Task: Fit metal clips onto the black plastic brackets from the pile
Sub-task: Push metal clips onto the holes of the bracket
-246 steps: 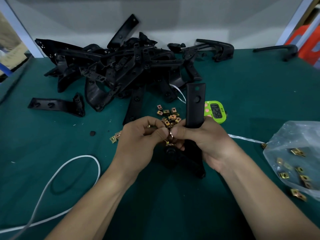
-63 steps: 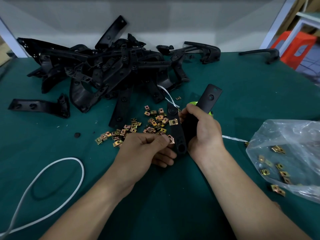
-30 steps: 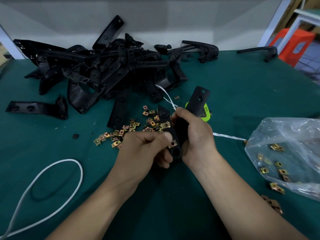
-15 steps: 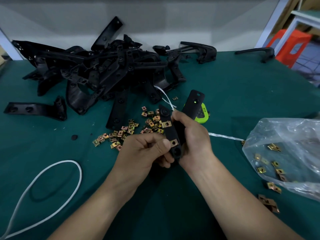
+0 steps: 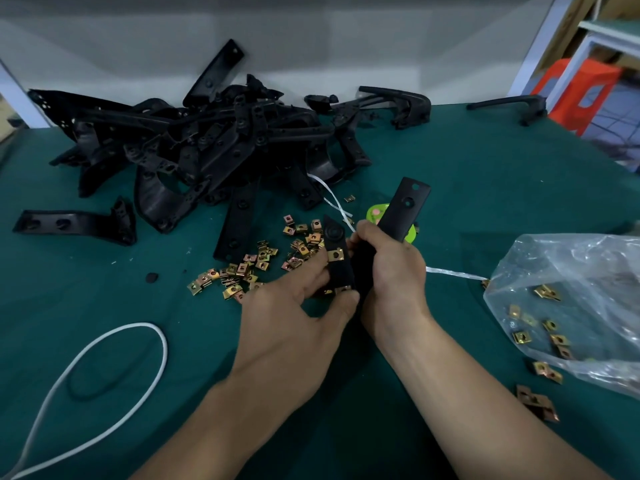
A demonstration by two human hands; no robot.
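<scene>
Head view: the right hand (image 5: 389,271) is wrapped round the middle of a black V-shaped bracket (image 5: 405,209), which is held just above the green table (image 5: 502,174), in front of the pile (image 5: 207,143) of unfitted brackets. The left hand (image 5: 298,317) pinches the bracket's nearer arm, thumb on a lower clip (image 5: 343,289) and fingertips against the arm's far edge. An upper clip (image 5: 336,254) already sits across that arm. The thumb covers part of the lower clip, so it may or may not be fully seated.

The bracket looks like rigid moulded plastic, light enough for one hand, with a matt surface that should not slip. The firm place to hold it is the thick bend where the two arms meet, leaving the thin arm free to take the push. The loose clips (image 5: 263,261) beside the hands are small, thin sprung metal with likely sharp edges. They are best taken by their flat faces and slid on from the arm's edge.

A plastic bag (image 5: 571,306) with more clips lies to the right, and a white cord (image 5: 104,358) to the left.
</scene>
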